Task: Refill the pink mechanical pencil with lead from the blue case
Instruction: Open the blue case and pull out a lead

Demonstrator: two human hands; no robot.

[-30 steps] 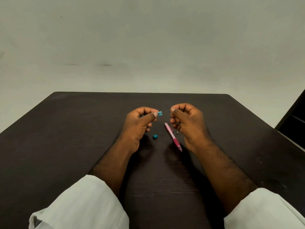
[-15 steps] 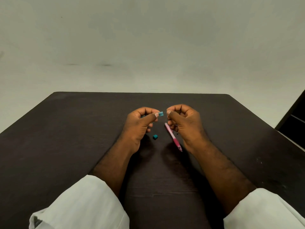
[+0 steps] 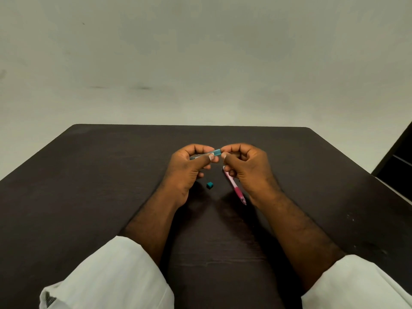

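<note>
My left hand is shut on the blue lead case, holding it level above the table with its open end pointing right. My right hand has thumb and forefinger pinched together right against that open end. No lead shows between the fingertips and the case. The pink mechanical pencil lies on the table under my right hand, its tip pointing toward me. The small blue cap sits on the table between my hands.
The dark brown table reaches to a pale wall at the back. A dark piece of furniture stands past the table's right edge. White sleeves cover both my forearms near the bottom of the view.
A thin lead stretched between the case and my right fingertips a second ago. My right hand has moved left until its fingertips meet the case's end. The left hand stayed in place.
</note>
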